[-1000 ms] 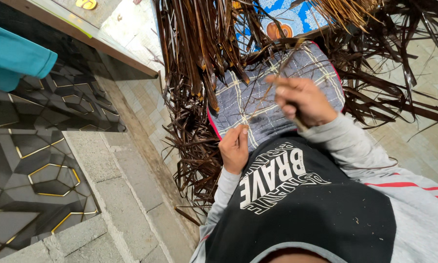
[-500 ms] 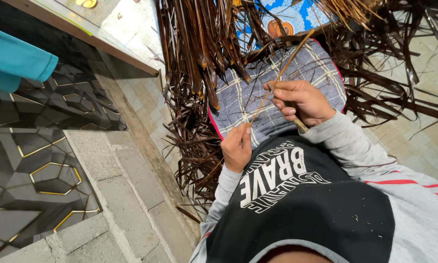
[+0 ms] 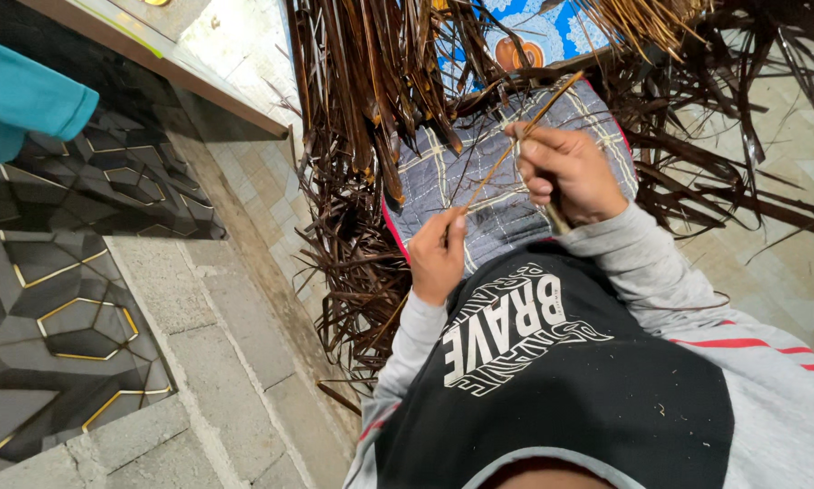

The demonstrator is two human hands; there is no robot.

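A pale tiled floor lay strewn with long, dark brown dried palm leaf strips, beside grey concrete blocks. A seated person worked over a grey checked cloth on the lap. The left hand pinched the lower end of a thin tan leaf rib; the right hand was closed around its middle and a small tool handle.

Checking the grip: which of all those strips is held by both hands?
The thin tan strip, stretched between left hand and right hand; the dark leaves lie loose.
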